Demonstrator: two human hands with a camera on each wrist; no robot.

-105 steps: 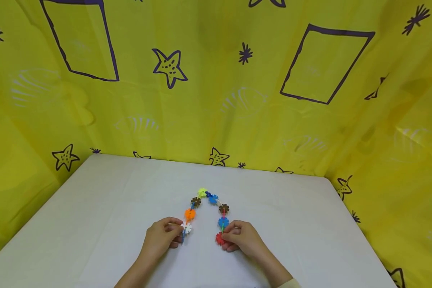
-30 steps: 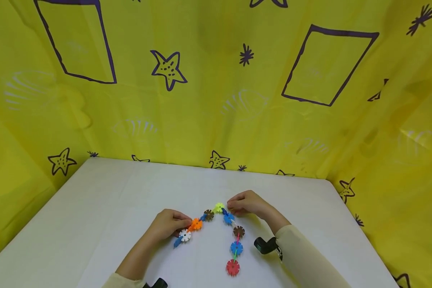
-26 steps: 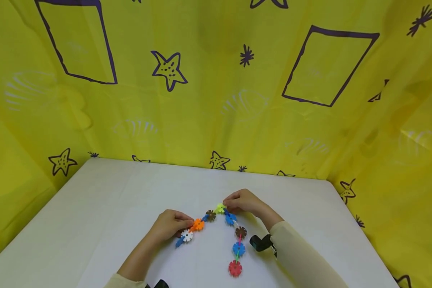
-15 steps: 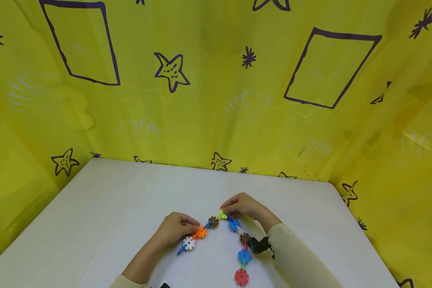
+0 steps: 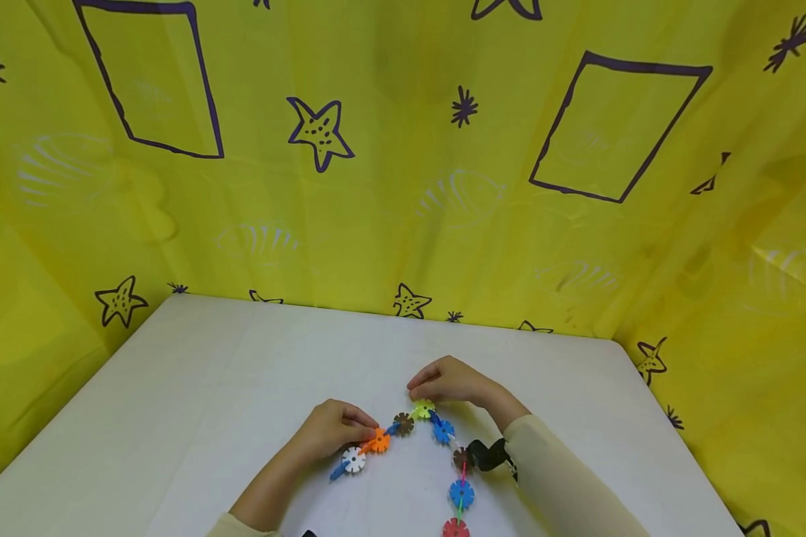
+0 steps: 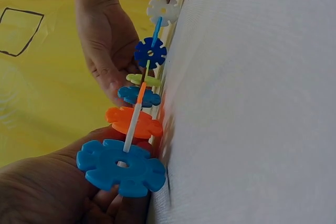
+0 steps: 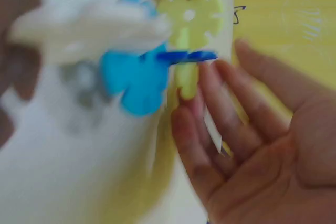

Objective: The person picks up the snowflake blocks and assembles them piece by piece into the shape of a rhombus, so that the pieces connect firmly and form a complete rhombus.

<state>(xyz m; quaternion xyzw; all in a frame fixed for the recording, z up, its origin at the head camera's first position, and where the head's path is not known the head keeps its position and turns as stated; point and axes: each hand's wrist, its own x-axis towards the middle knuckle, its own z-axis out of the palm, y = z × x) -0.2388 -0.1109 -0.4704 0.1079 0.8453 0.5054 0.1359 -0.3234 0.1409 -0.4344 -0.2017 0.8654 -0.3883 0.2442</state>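
Observation:
A chain of interlocked plastic snowflake discs lies bent in an arch on the white table. My left hand (image 5: 325, 431) pinches the orange disc (image 5: 379, 440), beside the white disc (image 5: 354, 460); in the left wrist view a blue disc (image 6: 121, 169) at the chain's end covers part of that hand. At the top of the arch, my right hand (image 5: 453, 379) is beside the yellow-green disc (image 5: 424, 409). Its fingers are loosely bent and apart in the right wrist view, close to the yellow-green disc (image 7: 197, 17) but not gripping it. Contact cannot be told.
The chain's right side runs down through a blue disc (image 5: 461, 494) to a red disc (image 5: 455, 529), cut by the lower frame edge. A black wrist device (image 5: 489, 454) overlaps the brown disc. A yellow patterned curtain (image 5: 389, 186) stands behind the white table (image 5: 242, 373).
My right hand went from the red end to the arch's top, held the yellow-green disc, then let it go. My left hand moved from the white disc to the orange one. The chain shifted right and nearer.

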